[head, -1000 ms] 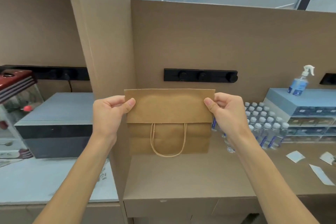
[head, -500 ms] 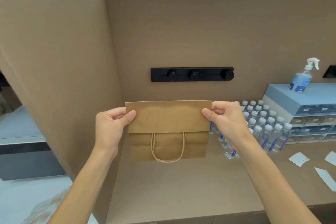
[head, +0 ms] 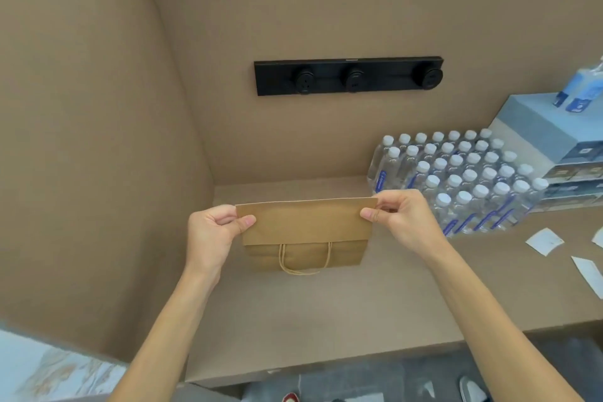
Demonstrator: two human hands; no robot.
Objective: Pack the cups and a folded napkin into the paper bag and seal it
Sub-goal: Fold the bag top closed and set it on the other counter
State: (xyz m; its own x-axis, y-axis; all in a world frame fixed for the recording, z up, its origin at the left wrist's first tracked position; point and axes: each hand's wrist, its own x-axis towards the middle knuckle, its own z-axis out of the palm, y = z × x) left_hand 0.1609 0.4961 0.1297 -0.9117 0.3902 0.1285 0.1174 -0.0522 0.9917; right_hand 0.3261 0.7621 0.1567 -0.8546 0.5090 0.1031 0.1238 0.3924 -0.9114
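- Left hand (head: pixel 213 232) pinches the left end of the folded-over top of the flat brown paper bag with twisted paper handles (head: pixel 305 232), thumb on the front face, fingers curled behind. Right hand (head: pixel 399 222) pinches the right end the same way. I read both as clamped on the bag.
- Tan counter (head: pixel 326 313) and matching tan wall panels run behind and to the left; the bag hangs upright between the hands over the counter, its top flap folded toward me, handle loop drooping below the flap. I cannot tell if its bottom edge touches the counter.
- Block of clear plastic water bottles with white caps (head: pixel 463 179) stands on the counter, just right of the right hand.
- Black wall strip with three round sockets (head: pixel 349 75) sits above the bag.
- White paper slips (head: pixel 545 240) lie far right.
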